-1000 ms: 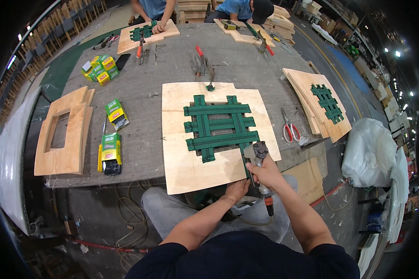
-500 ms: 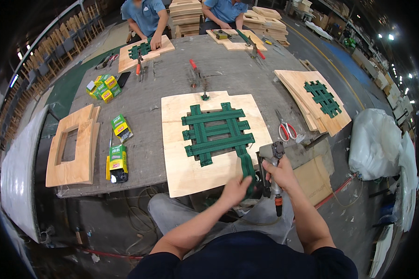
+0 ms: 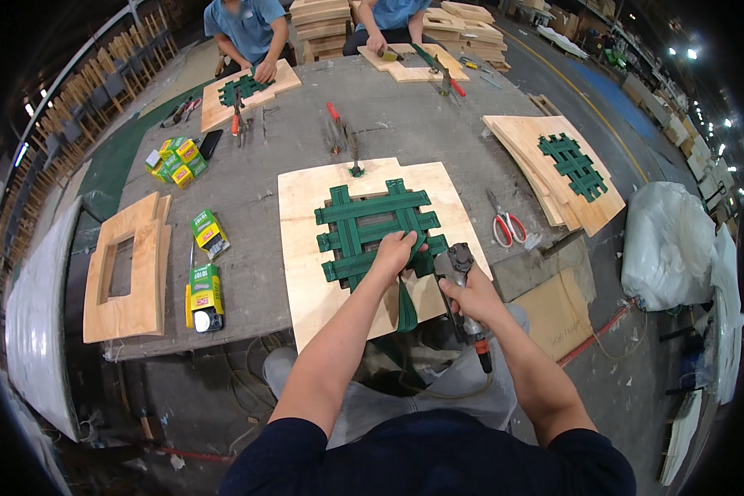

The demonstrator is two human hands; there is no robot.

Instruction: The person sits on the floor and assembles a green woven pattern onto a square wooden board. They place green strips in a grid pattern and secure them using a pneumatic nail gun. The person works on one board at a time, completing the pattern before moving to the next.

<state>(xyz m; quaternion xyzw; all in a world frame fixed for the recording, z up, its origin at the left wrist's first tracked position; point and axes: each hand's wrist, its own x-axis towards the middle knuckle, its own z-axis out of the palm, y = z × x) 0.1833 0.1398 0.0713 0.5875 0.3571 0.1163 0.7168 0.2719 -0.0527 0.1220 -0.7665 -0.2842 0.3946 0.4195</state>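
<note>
A plywood panel [image 3: 306, 298] lies before me, its opening crossed by woven green webbing [image 3: 372, 263]. My left hand [image 3: 395, 255] is closed on a loose length of green webbing strap [image 3: 407, 307], over the lower right of the weave; the strap hangs in a loop below the fingers. My right hand [image 3: 473, 296] grips a pneumatic staple gun [image 3: 460, 263] just right of the strap, by the panel's right edge. The gun's nose is partly hidden, so I cannot tell whether it touches the panel. A red-handled clamp [image 3: 355, 161] stands at the panel's far edge.
Red-handled scissors [image 3: 508, 230] lie to the right, near stacked panels with webbing [image 3: 587, 190]. Cut-out panels [image 3: 145, 289] and green-yellow boxes [image 3: 205, 289] are on the left. Two people [image 3: 252, 37] work across the table [image 3: 248, 198]. Wrapped plastic [image 3: 665, 248] stands beyond its right side.
My left hand has moved up and forward with the strap, from below the panel's front edge onto the weave. The staple gun has shifted slightly left and now sits closer to the strap.
</note>
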